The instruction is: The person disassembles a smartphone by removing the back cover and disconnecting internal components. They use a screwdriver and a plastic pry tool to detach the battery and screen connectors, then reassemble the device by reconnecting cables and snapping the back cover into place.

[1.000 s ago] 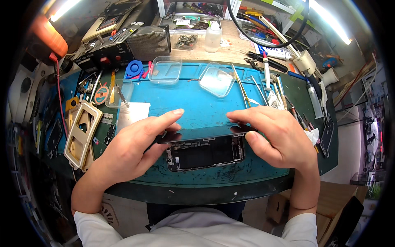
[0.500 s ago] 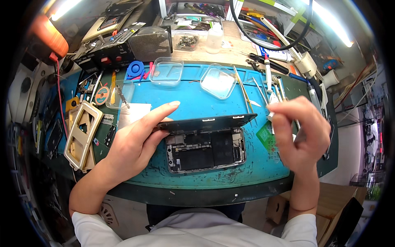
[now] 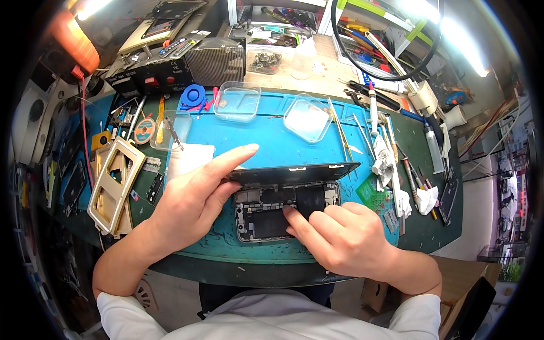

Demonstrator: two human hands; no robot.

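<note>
An opened smartphone (image 3: 264,224) lies on the blue mat, its battery and inner boards bare. My left hand (image 3: 190,198) grips the left end of the phone's screen (image 3: 294,175), thumb on one side and fingers on the other. The screen stands tilted up along the phone's far edge. My right hand (image 3: 349,235) is over the phone's right part, index finger stretched out and its tip against the inner parts near the middle. Its other fingers are curled in, and I see nothing held in them. The spot under the fingertip is hidden.
Tweezers (image 3: 340,131) and two clear plastic boxes (image 3: 237,102) lie beyond the phone on the blue mat (image 3: 255,144). Phone frames (image 3: 118,184) are stacked at left. A green stencil (image 3: 371,194), crumpled tissue (image 3: 384,161) and a syringe (image 3: 434,150) are at right.
My right hand has come down and left from above the right side of the mat, and its index finger now touches the phone's inside. My left hand still holds the screen tilted up.
</note>
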